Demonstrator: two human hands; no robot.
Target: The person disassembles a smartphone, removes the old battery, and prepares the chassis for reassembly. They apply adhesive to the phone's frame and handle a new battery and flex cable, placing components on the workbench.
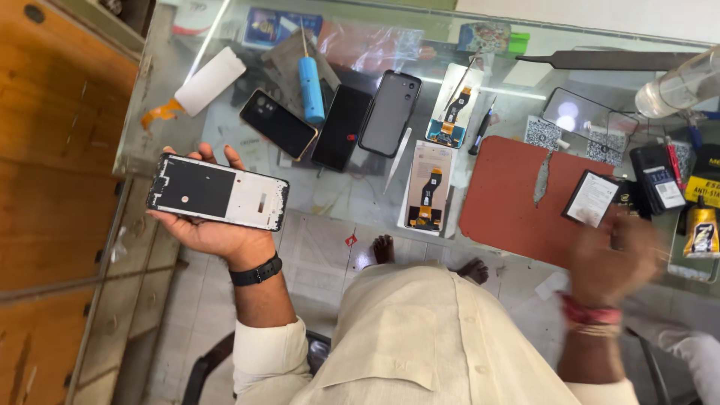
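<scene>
My left hand (217, 229) holds a phone frame (217, 192), white inside with a dark rectangular patch, level over the left end of a glass counter (330, 202). A black band sits on that wrist. My right hand (611, 259) is blurred with motion over the right part of the counter, near a red mat (517, 199) and a small battery (591, 198). Whether it holds anything is not visible.
On the glass lie three dark phones (341, 124), a blue-handled screwdriver (310, 86), two screen panels with orange flex cables (427, 187), tweezers (397, 159), a white panel (210, 81), a glue tube (701, 232) and a clear bottle (675, 90). A wooden cabinet (52, 150) stands left.
</scene>
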